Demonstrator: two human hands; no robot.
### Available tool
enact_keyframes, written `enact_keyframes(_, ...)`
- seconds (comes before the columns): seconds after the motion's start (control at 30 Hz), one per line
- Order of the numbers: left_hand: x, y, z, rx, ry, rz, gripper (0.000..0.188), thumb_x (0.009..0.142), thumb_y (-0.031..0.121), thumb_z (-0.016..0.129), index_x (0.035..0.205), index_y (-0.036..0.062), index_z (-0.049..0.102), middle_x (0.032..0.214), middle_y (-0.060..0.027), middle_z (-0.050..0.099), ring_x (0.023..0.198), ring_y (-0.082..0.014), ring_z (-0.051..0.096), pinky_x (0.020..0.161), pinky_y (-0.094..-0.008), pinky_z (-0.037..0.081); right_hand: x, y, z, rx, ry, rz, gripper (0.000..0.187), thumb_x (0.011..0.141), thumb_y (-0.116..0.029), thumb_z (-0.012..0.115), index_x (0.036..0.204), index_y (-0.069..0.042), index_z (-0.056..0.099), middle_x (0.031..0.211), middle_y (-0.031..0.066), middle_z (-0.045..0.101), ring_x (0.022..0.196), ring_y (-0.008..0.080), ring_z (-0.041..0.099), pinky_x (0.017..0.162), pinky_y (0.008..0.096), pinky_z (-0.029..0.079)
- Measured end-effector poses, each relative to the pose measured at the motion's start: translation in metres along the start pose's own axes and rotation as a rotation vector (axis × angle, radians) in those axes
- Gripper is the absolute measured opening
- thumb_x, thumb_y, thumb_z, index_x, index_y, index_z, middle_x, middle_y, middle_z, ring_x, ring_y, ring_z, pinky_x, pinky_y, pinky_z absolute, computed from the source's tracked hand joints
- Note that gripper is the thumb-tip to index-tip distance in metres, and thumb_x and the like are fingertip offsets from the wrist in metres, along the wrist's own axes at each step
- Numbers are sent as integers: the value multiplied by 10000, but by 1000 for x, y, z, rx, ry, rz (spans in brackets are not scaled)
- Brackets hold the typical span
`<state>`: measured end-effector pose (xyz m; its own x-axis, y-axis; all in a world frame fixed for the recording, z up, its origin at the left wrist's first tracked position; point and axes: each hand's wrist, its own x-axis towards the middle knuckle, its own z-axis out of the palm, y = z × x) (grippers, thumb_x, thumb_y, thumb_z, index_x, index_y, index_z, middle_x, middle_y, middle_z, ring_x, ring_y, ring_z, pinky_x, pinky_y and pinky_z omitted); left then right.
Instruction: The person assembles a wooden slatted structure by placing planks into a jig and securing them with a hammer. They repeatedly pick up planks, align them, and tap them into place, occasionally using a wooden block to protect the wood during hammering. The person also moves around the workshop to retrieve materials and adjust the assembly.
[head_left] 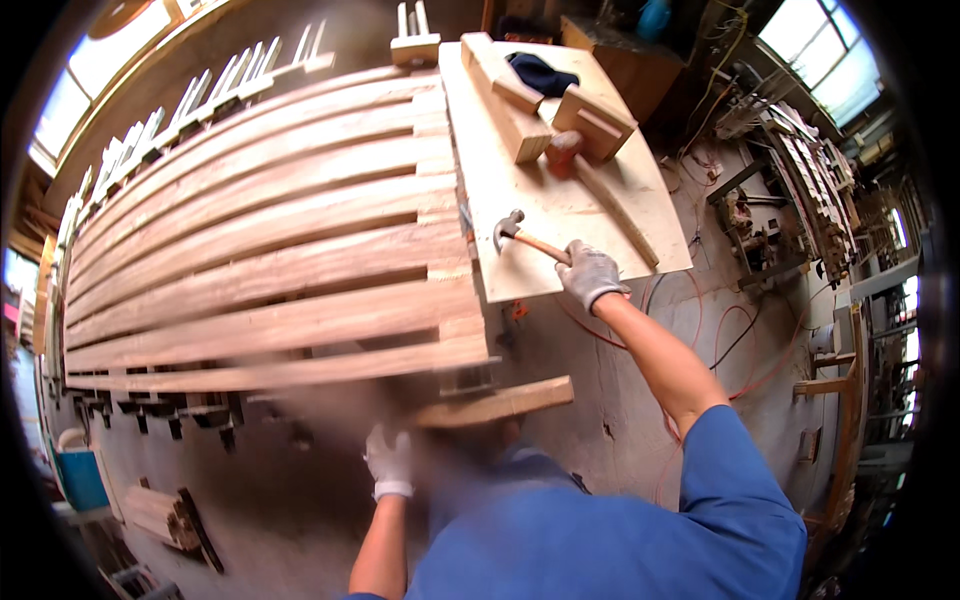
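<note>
1. While a claw hammer (540, 246) is gripped by its wooden handle in the gloved right hand (592, 272), its head is held over the near part of a pale plywood table (520, 282); whether the surface is touched cannot be told.
2. Blurred and also gloved, the left hand (388, 462) is seen with its fingers pointing away from the body, near the left end of a short wooden board (515, 400); whether anything is grasped by it cannot be told.
3. The board is positioned between the person's body and the near right corner of a large slatted wooden panel (350, 312).
4. To the right of the panel, a red-headed mallet (615, 212) is laid on the table, its handle slanted toward the near edge.
5. Around the mallet's head, a wooden block (600, 112) and a thick beam (500, 100) are placed, with a dark cloth (545, 73) behind.
</note>
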<state>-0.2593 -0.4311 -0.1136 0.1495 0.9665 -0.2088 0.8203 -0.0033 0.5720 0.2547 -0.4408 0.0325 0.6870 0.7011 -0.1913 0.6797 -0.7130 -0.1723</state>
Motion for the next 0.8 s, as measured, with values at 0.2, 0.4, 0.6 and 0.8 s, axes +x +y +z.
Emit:
enact_keyframes(0.2, 30, 27, -6, 269, -289, 24, 1011, 779, 302, 885, 1642, 69, 414, 1623, -292, 456, 1500, -452, 440, 1258, -489, 392, 15, 0, 6, -191, 180, -168, 404, 977, -391, 716, 1232, -78, 706, 1259, 214, 708, 1177, 375, 701, 1047, 470, 542)
enact_keyframes(0.4, 54, 29, 3, 408, -452, 190, 579, 850, 389, 773, 1323, 70, 671, 1338, -264, 669, 1243, -434, 649, 1070, -511, 532, -148, -58, -22, -164, -475, -585, 689, 859, -661, 754, 1197, -60, 733, 1152, 206, 748, 1152, 367, 720, 1000, 471, 567)
enact_keyframes(0.6, 68, 4, 19, 507, -412, 352, 422, 936, 431, 683, 1110, 72, 821, 1145, -238, 789, 1062, -421, 774, 935, -526, 625, -177, -50, 68, -373, -494, -455, 458, 805, -375, 862, 1139, -83, 747, 1098, 137, 798, 1035, 348, 780, 922, 467, 606)
enact_keyframes(0.8, 95, 19, 10, 524, -726, 137, 718, 781, 441, 841, 1377, 66, 700, 1346, -259, 719, 1239, -419, 699, 1104, -460, 552, -163, -59, 36, -284, -655, -473, 457, 781, -360, 880, 1120, -75, 765, 1095, 158, 812, 1057, 335, 790, 910, 451, 622)
